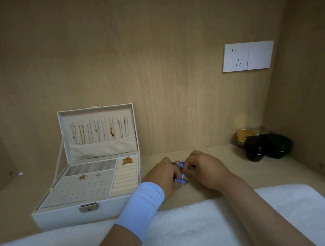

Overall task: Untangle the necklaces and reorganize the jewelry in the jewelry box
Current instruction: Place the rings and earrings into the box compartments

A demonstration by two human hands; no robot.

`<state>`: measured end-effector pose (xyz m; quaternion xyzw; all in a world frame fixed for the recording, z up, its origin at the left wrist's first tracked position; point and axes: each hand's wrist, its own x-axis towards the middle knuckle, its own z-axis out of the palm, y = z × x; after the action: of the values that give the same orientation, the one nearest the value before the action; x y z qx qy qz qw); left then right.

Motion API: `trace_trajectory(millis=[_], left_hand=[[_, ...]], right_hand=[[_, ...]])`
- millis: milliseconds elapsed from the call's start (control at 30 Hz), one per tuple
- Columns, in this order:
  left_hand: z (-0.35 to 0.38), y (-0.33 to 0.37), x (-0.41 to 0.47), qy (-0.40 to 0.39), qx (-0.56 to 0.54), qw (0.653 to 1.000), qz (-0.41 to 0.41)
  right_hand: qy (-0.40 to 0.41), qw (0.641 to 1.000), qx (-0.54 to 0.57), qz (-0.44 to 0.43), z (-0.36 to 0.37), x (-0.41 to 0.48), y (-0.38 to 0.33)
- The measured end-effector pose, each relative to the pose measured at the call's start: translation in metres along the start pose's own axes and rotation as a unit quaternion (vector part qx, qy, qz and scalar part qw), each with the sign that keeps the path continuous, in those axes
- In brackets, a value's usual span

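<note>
A white jewelry box (72, 214) stands open at the left of the wooden desk. Several necklaces (99, 130) hang on hooks inside its raised lid. A gold brooch (127, 160) lies on the ring rolls, and small earrings (99, 174) sit on the perforated tray. Just right of the box, my left hand (162, 175) and my right hand (205, 169) meet over the desk. Both pinch a tangled bunch of jewelry (181, 172) with blue beads and metal bits. My fingers hide most of it. A pale blue wristband wraps my left wrist.
Dark round jars (258, 149) and a yellow-lidded tin (243, 135) stand in the back right corner. A white wall socket (247, 56) is on the wooden back panel. A white fluffy cloth (198, 222) covers the desk's front edge under my forearms.
</note>
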<state>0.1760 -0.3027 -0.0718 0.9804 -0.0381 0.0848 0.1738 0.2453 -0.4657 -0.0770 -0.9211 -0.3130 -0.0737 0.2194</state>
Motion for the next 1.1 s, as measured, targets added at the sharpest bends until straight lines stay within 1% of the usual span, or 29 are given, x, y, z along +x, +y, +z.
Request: trace_trajectory(millis=[100, 200, 300, 433, 600, 700, 800, 867, 933, 967, 1033, 1067, 1100], left_hand=[[-0.004, 0.0, -0.001, 0.018, -0.041, 0.999, -0.016], [-0.013, 0.001, 0.0, 0.04, -0.114, 0.991, -0.049], [-0.023, 0.001, 0.001, 0.045, -0.22, 0.971, -0.078], [-0.028, 0.0, 0.002, 0.034, -0.346, 0.932, -0.103], [-0.037, 0.002, 0.001, 0.045, -0.396, 0.912, -0.099], [-0.043, 0.0, 0.001, 0.052, -0.392, 0.914, -0.096], [-0.047, -0.003, 0.0, 0.056, -0.385, 0.916, -0.095], [-0.051, -0.005, -0.002, 0.061, -0.381, 0.918, -0.094], [-0.056, -0.008, -0.004, 0.06, -0.388, 0.915, -0.093], [-0.06, -0.01, -0.006, 0.057, -0.393, 0.913, -0.093], [-0.069, -0.016, -0.01, 0.049, -0.405, 0.908, -0.093], [-0.075, -0.02, -0.012, 0.045, -0.415, 0.904, -0.094], [-0.08, -0.025, -0.015, 0.043, -0.424, 0.899, -0.097]], right_hand=[[0.02, 1.0, 0.006, 0.01, 0.002, 0.0, 0.003], [0.034, 0.999, 0.013, 0.016, 0.005, 0.003, 0.004], [0.018, 1.0, 0.0, 0.024, 0.009, 0.008, 0.003], [0.011, 0.999, -0.037, 0.01, 0.014, 0.01, -0.003], [0.018, 0.998, -0.061, 0.002, 0.011, 0.008, -0.006], [0.014, 0.998, -0.056, 0.005, 0.011, 0.008, -0.004], [0.028, 0.999, -0.035, 0.019, 0.008, 0.007, -0.005], [0.041, 0.997, 0.026, 0.055, 0.007, 0.007, -0.005], [0.065, 0.98, 0.163, 0.09, 0.007, 0.009, -0.008], [0.086, 0.959, 0.25, 0.104, 0.005, 0.01, -0.01], [0.108, 0.898, 0.407, 0.131, -0.002, 0.009, -0.018], [0.101, 0.869, 0.464, 0.14, -0.007, 0.008, -0.023], [0.085, 0.848, 0.503, 0.146, -0.011, 0.005, -0.028]])
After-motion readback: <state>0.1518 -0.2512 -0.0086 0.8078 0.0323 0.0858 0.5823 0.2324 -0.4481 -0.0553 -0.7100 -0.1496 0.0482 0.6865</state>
